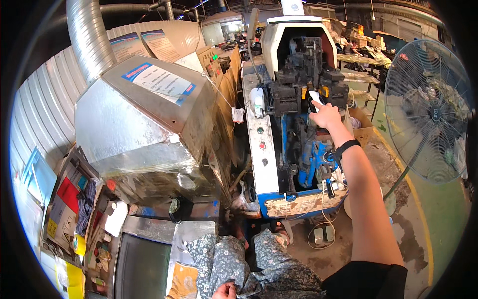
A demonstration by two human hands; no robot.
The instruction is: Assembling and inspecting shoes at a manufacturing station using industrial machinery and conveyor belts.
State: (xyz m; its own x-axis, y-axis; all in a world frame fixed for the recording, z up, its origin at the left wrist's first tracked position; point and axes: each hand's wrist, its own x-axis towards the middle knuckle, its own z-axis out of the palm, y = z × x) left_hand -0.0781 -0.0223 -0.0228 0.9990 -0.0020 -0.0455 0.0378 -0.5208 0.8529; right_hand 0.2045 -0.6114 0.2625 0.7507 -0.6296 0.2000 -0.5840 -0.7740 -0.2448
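Note:
My right arm, with a black band at the wrist, stretches forward to a large machine (271,149). At the machine's dark upper jaws (286,94), the fingers of my right hand (327,116) are closed on a small white elongated piece (315,97). What the piece is, I cannot make out. Yellow-orange parts (324,91) sit beside it. Low in the view, my left hand (225,290) is by my lap, partly cut off by the lower edge. Its fingers are curled together around something dark and too small to name. Flower-patterned dark fabric (224,259) covers my legs.
A big metal hood (124,124) with a silver duct stands at the left, above a dark conveyor belt (142,264). Cluttered shelves (102,249) lie beyond it. A round caged fan (430,112) stands at the right. A cabled foot pedal (323,235) rests on the floor.

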